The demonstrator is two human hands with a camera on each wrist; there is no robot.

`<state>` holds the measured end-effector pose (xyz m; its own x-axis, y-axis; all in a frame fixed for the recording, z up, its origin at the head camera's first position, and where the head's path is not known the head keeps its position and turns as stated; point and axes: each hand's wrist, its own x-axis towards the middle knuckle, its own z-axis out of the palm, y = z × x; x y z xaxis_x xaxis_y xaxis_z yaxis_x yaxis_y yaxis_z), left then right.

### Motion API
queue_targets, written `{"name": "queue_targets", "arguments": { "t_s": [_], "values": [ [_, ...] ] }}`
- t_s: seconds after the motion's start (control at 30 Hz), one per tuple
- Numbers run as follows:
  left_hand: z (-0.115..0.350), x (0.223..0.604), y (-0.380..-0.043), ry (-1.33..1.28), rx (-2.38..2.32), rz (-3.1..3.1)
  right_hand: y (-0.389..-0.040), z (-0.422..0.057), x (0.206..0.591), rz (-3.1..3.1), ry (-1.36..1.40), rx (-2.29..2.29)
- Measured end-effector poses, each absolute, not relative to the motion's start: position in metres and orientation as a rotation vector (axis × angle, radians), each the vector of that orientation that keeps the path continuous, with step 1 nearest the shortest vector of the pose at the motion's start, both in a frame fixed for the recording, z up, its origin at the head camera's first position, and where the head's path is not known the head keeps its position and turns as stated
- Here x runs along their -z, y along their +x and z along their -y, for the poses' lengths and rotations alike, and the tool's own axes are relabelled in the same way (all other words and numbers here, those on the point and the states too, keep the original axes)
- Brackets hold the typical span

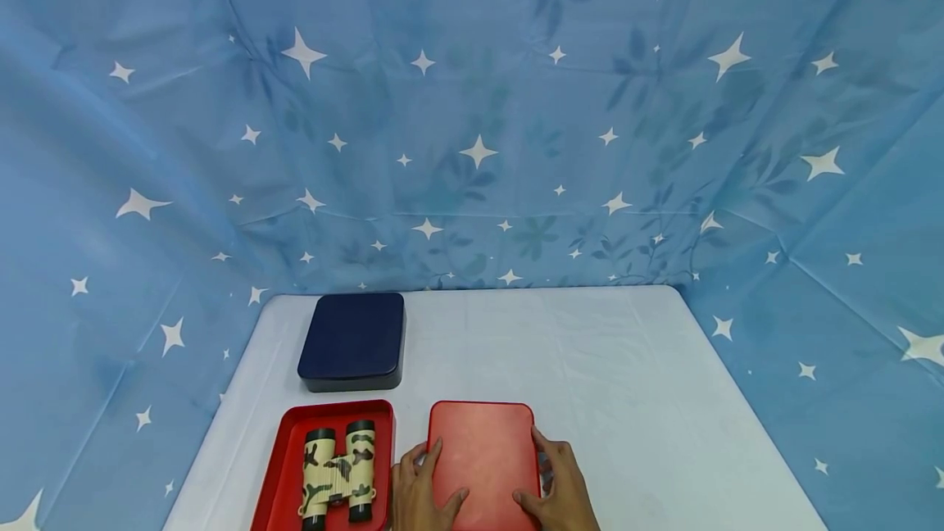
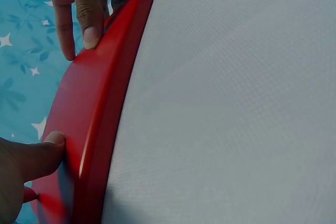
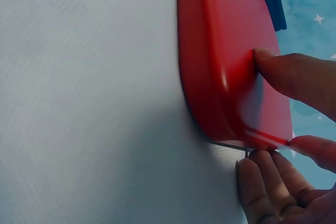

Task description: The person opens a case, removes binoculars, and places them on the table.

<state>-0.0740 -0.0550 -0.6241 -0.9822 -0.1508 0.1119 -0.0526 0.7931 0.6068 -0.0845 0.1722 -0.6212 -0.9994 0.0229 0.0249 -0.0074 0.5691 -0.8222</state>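
At the near middle of the white table, just right of the open red tray that holds the camouflage binoculars, the red lid sits directly between your two hands, its long axis running near to far and neither hand plainly nearer. Your left hand pinches its left side and your right hand its right side, thumbs on the top face, other fingers bent about the edges; the near end is out of the head view.
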Motion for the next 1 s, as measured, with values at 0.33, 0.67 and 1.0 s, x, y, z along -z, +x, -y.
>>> {"name": "queue_targets", "arguments": {
  "t_s": [0.33,0.67,1.0],
  "values": [
    [0.0546,0.6295,-0.0725,0.115,0.834,2.767,-0.0818,-0.1715,0.6249,2.759,0.060,-1.335],
    [0.0543,0.6276,-0.0719,0.143,0.842,2.817,-0.0805,-0.1685,0.6257,2.760,0.126,-1.118],
    [0.0492,0.6259,-0.0717,0.208,0.820,2.841,-0.0803,-0.1653,0.6195,2.825,0.060,-1.110]
  ]
}}
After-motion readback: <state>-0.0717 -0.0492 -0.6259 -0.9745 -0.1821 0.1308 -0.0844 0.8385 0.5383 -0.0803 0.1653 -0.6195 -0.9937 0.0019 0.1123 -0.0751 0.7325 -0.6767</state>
